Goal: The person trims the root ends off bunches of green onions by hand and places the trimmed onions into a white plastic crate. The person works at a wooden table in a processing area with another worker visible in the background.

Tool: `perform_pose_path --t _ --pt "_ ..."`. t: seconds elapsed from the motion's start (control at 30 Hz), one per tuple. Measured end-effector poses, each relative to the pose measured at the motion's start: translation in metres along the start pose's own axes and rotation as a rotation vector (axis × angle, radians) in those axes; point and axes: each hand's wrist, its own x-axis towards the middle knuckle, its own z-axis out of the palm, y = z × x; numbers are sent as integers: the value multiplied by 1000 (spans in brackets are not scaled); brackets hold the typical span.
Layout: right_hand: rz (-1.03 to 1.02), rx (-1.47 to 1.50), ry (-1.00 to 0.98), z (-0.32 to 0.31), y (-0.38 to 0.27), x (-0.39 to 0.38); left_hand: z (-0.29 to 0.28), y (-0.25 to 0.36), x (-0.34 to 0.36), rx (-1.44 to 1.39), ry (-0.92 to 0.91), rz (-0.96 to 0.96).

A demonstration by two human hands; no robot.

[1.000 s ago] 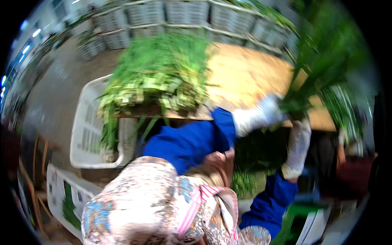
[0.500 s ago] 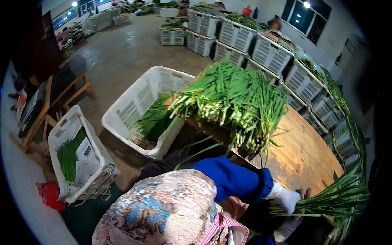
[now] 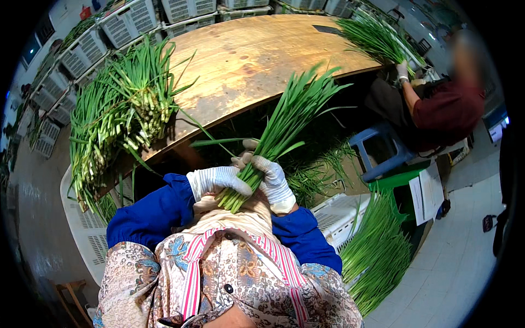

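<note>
A bunch of green garlic chives (image 3: 295,109) slants up and away in front of my chest, leaf tips toward the wooden table, pale cut ends pointing down toward me. My left hand (image 3: 219,182), in a white knit glove, closes round the stems near those ends. On the other side, my right hand (image 3: 273,183), gloved alike, grips the same stems a little higher. Some of the fingers are hidden behind the bunch. A few loose leaves (image 3: 213,141) stick out leftward from the hands.
Trimmed chives are heaped on the left of the wooden table (image 3: 246,46). More chives (image 3: 377,251) fill a white crate at my right. A blue stool (image 3: 383,150) stands near a seated co-worker (image 3: 445,115) handling chives. White crates (image 3: 131,24) line the far side.
The view has swung to the right. My hands, far out at the right before with the chives, now hold the bunch before my chest.
</note>
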Motion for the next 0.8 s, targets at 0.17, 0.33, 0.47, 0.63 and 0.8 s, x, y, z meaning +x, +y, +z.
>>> perform_pose_path --t 0.17,0.33,0.47,0.63,0.8 --pt "53 -166 44 2 -21 -1 26 3 12 -145 -38 84" --pt "52 -83 -107 -16 -35 -1 10 2 39 292 178 335" --pt "-10 -267 -65 -21 -37 -16 9 18 30 1169 521 55" --pt "168 -476 -213 -53 -38 -20 -29 -38 44 1202 632 179" --pt "133 -359 -234 -32 -28 -22 -32 -50 43 1297 703 264"
